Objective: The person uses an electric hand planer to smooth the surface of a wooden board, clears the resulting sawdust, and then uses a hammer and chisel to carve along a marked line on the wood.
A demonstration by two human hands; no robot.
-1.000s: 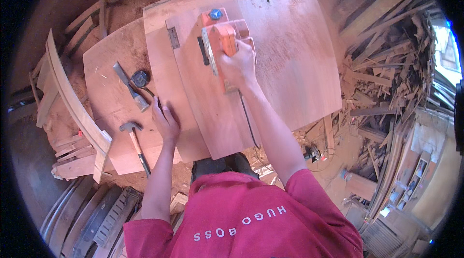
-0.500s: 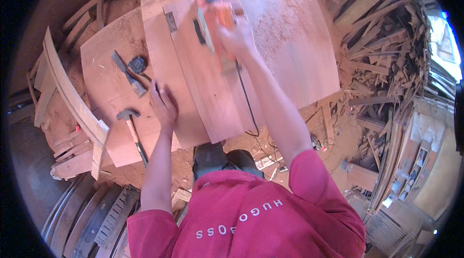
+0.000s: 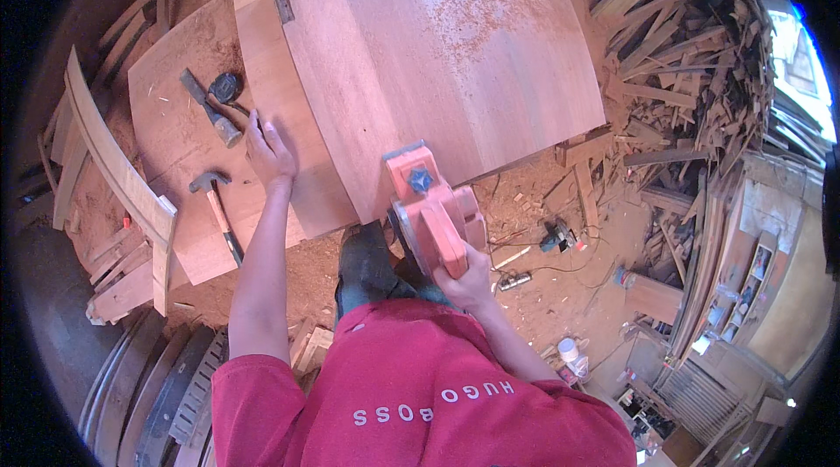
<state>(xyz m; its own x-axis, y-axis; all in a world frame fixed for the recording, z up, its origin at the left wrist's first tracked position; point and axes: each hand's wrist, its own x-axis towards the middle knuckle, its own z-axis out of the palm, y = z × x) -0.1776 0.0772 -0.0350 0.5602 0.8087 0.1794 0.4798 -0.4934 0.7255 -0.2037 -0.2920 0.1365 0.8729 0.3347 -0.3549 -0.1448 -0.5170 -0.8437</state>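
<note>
My right hand [image 3: 469, 282] is wrapped round the rear handle of a red-orange electric hand planer [image 3: 444, 238] with a blue star-shaped knob. The planer's front end sits over the near edge of a wide wooden panel [image 3: 367, 65], while its rear hangs past that edge, close to my body. A dark metal hinge [image 3: 283, 6] is set at the panel's left edge. My left hand [image 3: 269, 154] lies with fingers stretched on the lower board [image 3: 262, 87], beside the panel. Near its fingertips are a chisel [image 3: 211, 108] and a black tape measure [image 3: 227, 86]. A claw hammer [image 3: 219, 212] lies closer to me.
Sawdust and shavings cover part of the panel and the floor [image 3: 525, 279]. A curved wooden piece [image 3: 114, 139] stands at the left. Scrap wood [image 3: 700, 73] is heaped at the right. Another power tool [image 3: 560, 237] and a cord lie on the floor.
The planer in my right hand has come from the far part of the panel back to its near edge. My left hand stays on the lower board; the whole view has shifted slightly.
</note>
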